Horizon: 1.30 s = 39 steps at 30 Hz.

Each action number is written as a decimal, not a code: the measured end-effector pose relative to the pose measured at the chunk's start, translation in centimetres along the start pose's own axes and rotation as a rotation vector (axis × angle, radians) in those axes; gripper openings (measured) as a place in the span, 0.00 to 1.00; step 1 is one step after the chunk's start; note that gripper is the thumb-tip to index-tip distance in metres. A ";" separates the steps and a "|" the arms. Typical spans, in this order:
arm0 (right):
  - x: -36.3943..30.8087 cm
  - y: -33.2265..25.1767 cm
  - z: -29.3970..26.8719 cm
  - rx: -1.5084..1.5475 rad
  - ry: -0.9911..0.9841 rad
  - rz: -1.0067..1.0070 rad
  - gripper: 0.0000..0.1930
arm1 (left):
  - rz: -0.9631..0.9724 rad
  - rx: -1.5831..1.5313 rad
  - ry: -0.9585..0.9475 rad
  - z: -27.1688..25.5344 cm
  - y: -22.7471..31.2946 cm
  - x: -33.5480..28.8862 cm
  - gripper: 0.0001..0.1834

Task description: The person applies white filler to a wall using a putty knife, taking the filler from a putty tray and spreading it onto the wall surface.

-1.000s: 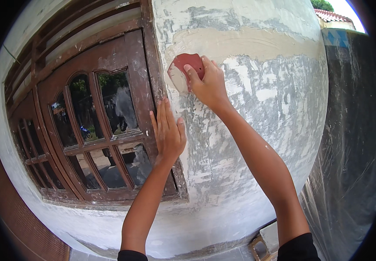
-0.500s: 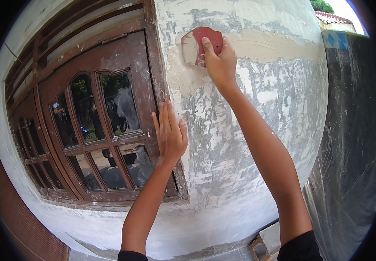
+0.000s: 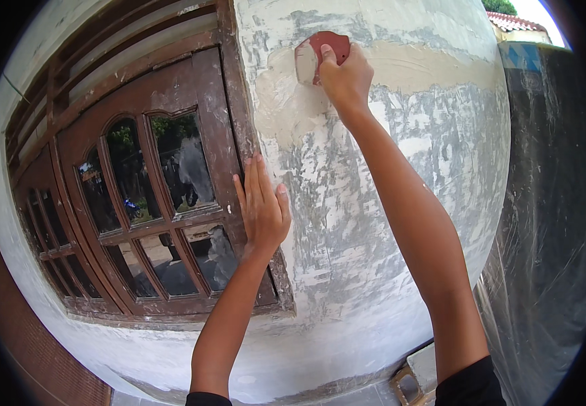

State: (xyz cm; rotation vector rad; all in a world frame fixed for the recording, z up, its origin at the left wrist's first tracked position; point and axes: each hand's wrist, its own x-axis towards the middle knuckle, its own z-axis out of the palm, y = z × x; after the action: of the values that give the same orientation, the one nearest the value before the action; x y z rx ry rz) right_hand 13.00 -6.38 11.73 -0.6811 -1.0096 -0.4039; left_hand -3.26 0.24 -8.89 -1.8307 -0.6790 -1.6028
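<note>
High on the wall, my right hand (image 3: 348,76) grips a flat red putty scraper (image 3: 335,44), thumb on its near face. Pale filler coats the scraper's left part, and its left edge lies against the wall. Around it, a beige band of filler (image 3: 435,65) runs across the patchy grey and white wall (image 3: 347,203). My left hand (image 3: 264,211) rests flat on the right side of the brown wooden window frame (image 3: 235,81), fingers stretched upward and holding nothing.
Brown window shutters (image 3: 140,183) with glass panes fill the left side. Dark plastic sheeting (image 3: 543,223) hangs at the right, past the wall's edge. A hollow block (image 3: 411,387) lies on the floor at the bottom right. Behind is a tiled roof (image 3: 515,22).
My right hand and the scraper have moved a little to the right and up along the filler band. My left hand stays on the window frame.
</note>
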 end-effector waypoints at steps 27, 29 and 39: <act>-1.1 5.0 -5.3 0.138 0.109 0.179 0.17 | 0.005 0.019 -0.006 0.0 0.3 0.1 0.32; -2.8 4.3 -4.8 0.208 0.042 0.126 0.18 | 0.001 0.022 -0.004 0.0 0.0 -0.1 0.32; -4.0 3.8 -4.5 0.250 0.073 0.207 0.16 | -0.003 0.031 0.000 0.2 0.1 -0.1 0.32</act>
State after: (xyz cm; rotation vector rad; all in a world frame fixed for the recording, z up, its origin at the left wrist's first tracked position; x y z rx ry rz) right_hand 16.19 -6.71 5.39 -0.5346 -0.8918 -0.1182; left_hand -3.07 0.30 -9.04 -1.8079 -0.7028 -1.5857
